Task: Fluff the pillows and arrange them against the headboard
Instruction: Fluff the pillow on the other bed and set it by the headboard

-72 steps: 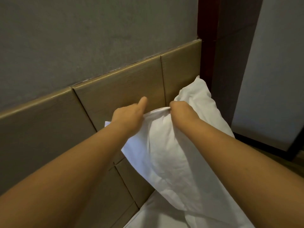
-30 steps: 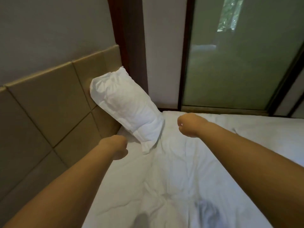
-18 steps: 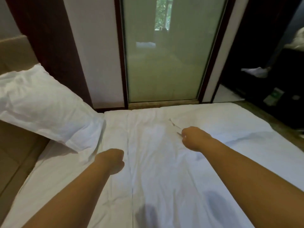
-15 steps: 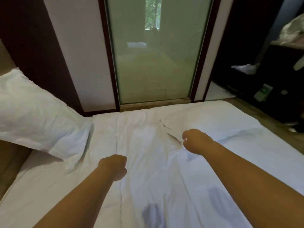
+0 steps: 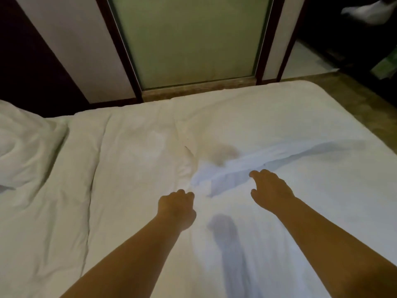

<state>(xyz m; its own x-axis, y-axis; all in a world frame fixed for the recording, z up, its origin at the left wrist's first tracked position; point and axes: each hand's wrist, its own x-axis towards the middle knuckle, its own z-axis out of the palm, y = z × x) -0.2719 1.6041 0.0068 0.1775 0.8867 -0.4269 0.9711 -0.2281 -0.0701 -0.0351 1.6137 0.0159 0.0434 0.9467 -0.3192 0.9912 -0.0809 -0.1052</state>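
Note:
One white pillow (image 5: 25,147) lies at the far left edge of the view, partly cut off; the headboard is out of view. Both my arms reach over the white bedding (image 5: 129,168). My left hand (image 5: 177,208) is curled into a loose fist with nothing in it, just above the sheet in the middle of the bed. My right hand (image 5: 269,190) has its fingers spread and rests by a raised fold of white fabric (image 5: 247,166) that runs to the right. Whether that fold is a pillow or sheet I cannot tell.
A frosted glass panel (image 5: 193,39) in a dark frame stands beyond the far bed edge. Brown floor (image 5: 354,100) shows at the right, with dark furniture and a white item (image 5: 365,11) at the top right.
My view has swung right and down, away from the headboard; the pillow slid to the left edge. Both hands moved forward over the bed, and my right hand opened from a fist.

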